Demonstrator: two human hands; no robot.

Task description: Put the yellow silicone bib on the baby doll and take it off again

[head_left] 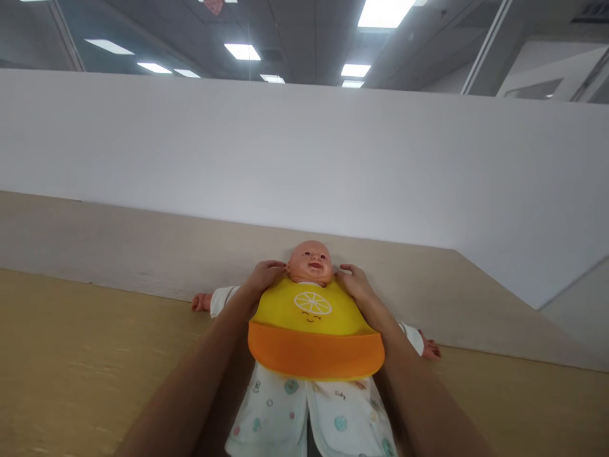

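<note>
A baby doll lies on its back with its head away from me and its arms spread out to both sides. Over its chest is a yellow bib with a white citrus slice, a smiling face and an orange pocket along the bottom. My left hand is closed on the bib's upper left edge beside the doll's neck. On the other side of the neck, my right hand grips the upper right edge, one finger sticking out. The bib's neck ends and some fingertips are hidden. White printed clothing shows below the bib.
The doll's head and shoulders rest on a pale grey-beige surface, with a yellowish wood-toned surface nearer me. A white partition rises behind the head and angles in at the right. Glass panels and ceiling lights show above.
</note>
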